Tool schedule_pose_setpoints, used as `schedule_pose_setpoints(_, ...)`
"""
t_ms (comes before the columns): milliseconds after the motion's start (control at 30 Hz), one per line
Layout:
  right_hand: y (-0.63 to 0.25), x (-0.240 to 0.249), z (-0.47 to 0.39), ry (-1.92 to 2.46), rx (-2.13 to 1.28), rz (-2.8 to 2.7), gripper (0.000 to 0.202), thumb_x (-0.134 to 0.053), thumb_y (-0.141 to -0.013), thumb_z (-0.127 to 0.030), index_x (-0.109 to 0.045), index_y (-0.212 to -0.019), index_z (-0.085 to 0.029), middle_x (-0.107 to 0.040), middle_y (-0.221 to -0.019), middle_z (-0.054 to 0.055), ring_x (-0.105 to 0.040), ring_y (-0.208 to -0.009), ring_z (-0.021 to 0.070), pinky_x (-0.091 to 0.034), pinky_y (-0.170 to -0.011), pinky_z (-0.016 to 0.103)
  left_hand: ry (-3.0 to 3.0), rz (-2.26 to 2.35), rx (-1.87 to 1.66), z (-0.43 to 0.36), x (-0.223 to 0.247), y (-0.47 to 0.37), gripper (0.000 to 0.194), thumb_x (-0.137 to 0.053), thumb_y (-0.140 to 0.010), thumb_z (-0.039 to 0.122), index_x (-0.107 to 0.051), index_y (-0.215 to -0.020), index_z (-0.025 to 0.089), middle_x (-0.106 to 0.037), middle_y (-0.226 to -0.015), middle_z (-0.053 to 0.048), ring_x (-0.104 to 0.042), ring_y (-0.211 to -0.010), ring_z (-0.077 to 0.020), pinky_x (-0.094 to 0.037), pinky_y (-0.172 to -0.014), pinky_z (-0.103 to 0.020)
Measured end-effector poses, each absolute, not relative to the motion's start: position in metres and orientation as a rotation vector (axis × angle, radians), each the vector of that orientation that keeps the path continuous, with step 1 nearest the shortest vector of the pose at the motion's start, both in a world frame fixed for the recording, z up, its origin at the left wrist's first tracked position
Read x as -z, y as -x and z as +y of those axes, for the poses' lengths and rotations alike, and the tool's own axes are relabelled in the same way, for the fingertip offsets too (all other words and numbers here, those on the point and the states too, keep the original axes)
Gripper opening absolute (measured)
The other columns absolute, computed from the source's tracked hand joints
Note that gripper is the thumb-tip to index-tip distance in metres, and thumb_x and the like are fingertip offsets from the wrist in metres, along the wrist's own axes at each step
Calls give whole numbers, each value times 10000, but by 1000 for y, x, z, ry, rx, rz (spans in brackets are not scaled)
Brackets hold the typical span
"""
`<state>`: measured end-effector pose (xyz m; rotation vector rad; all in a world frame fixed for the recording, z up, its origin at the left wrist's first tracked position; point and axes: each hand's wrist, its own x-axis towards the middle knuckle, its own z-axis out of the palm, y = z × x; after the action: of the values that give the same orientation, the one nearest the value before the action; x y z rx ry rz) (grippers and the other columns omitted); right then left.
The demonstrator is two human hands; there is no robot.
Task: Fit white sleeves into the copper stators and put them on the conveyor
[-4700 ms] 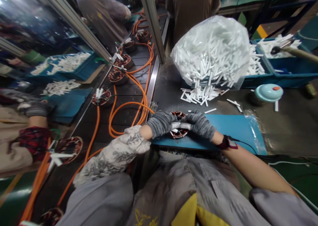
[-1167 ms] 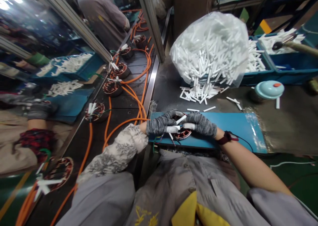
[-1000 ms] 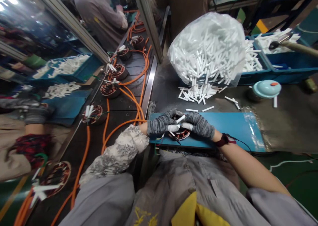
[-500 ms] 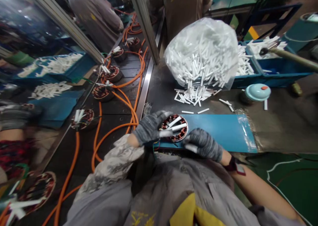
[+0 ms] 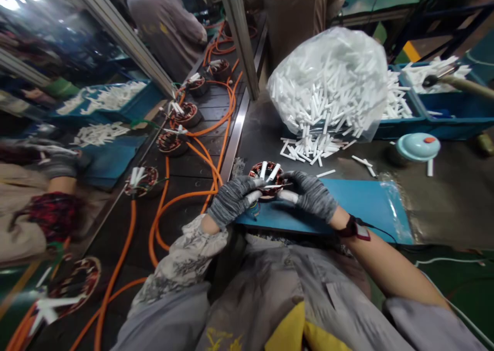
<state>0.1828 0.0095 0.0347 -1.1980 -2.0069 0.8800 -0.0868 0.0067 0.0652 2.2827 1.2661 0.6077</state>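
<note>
A round motor stator (image 5: 256, 171) with copper windings sits on the blue mat, several white sleeves standing out of its ring. My left hand (image 5: 236, 197), in a grey glove with white fingertips, is closed at the stator's near left rim, pinching the end of a thin white sleeve (image 5: 273, 187). That sleeve lies across the near side of the ring. Gloved alike, my right hand (image 5: 311, 194) is at the near right rim, its fingers pressed together by the sleeve's other end. What they pinch there, perhaps a thin dark lead, is too small to make out.
Behind the mat (image 5: 358, 202), a clear bag (image 5: 328, 83) spills white sleeves. Blue bins (image 5: 440, 119) and a light-blue lidded cup (image 5: 419, 147) stand right. Left, orange cables (image 5: 129, 248) and more stators (image 5: 170, 141) line the conveyor. A co-worker's gloved hand (image 5: 64, 163) is far left.
My right hand has moved up and left to the stator's rim. My left hand has closed in on the near side, and the stator sits farther back. The whole view has shifted slightly.
</note>
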Motion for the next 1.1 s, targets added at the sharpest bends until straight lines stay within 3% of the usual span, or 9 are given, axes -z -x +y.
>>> schedule_pose_setpoints(133,-173,-44,3,1369,-583,-2345,427,-543,-1034,-538,-799,-924,-214,-775,-809,98,-677,-729,224,-428,-681,337,-2399,1254,-551,4,-54,85,346,-569,-1013,345,-720,-1310,250,-752,-1282,-60,-703,-1209,-245,-562,-1101,-427)
schedule_pose_setpoints(300,-172,-36,-38,1550,-225,-2287,420,-491,-1074,-455,-813,-1001,-195,-748,-709,96,-640,-659,202,-368,-657,329,-2735,1445,-504,-19,-23,63,319,-545,-1034,281,-750,-1278,264,-760,-1280,-64,-758,-1090,-234,-629,-910,-334)
schedule_pose_setpoints(400,-178,-24,-43,1606,-443,-2107,449,-480,-1075,-469,-818,-1023,-178,-763,-736,105,-654,-668,200,-409,-671,320,-2865,1591,-506,-31,-10,44,322,-545,-1038,282,-761,-1276,258,-765,-1262,-92,-783,-969,-254,-626,-782,-337)
schedule_pose_setpoints(567,-214,-18,-11,1470,-1027,-1857,486,-507,-1017,-623,-817,-981,-250,-767,-758,1,-669,-683,171,-512,-677,278,-2871,1629,-367,-25,-11,23,342,-565,-1029,336,-756,-1302,254,-768,-1239,-132,-781,-816,-268,-588,-696,-350)
schedule_pose_setpoints(667,-262,-23,14,1664,-783,-1741,506,-547,-963,-661,-808,-981,-228,-779,-892,60,-688,-828,241,-544,-789,367,-2838,1611,-398,-18,-13,20,329,-576,-1025,327,-769,-1278,245,-776,-1213,-141,-781,-840,-267,-583,-732,-344)
schedule_pose_setpoints(733,-300,-23,33,1825,-597,-1629,438,-585,-957,-563,-793,-1086,-199,-774,-1052,127,-676,-1005,311,-511,-920,458,-2825,1609,-433,-17,-12,20,323,-584,-1021,334,-772,-1268,243,-780,-1204,-138,-782,-858,-271,-583,-753,-349)
schedule_pose_setpoints(867,-348,-11,60,2196,-131,-1713,309,-661,-878,-425,-809,-931,-159,-763,-1144,174,-632,-1131,392,-459,-1011,567,-2785,1620,-460,-17,-6,21,330,-591,-1018,352,-765,-1277,243,-770,-1234,-133,-782,-865,-274,-586,-768,-360)
schedule_pose_setpoints(967,-334,-10,48,1967,-256,-1727,310,-646,-902,-416,-794,-998,-161,-774,-1146,154,-671,-1093,351,-508,-990,520,-2766,1620,-505,-17,-2,21,331,-592,-1019,363,-763,-1278,249,-772,-1230,-133,-783,-905,-280,-594,-803,-371)
schedule_pose_setpoints(1100,-282,-19,7,1510,-757,-1669,327,-661,-922,-484,-779,-1103,-239,-808,-1028,58,-735,-924,253,-585,-864,402,-2791,1602,-552,-17,0,21,318,-604,-1015,353,-769,-1266,250,-782,-1205,-122,-784,-901,-269,-600,-815,-363)
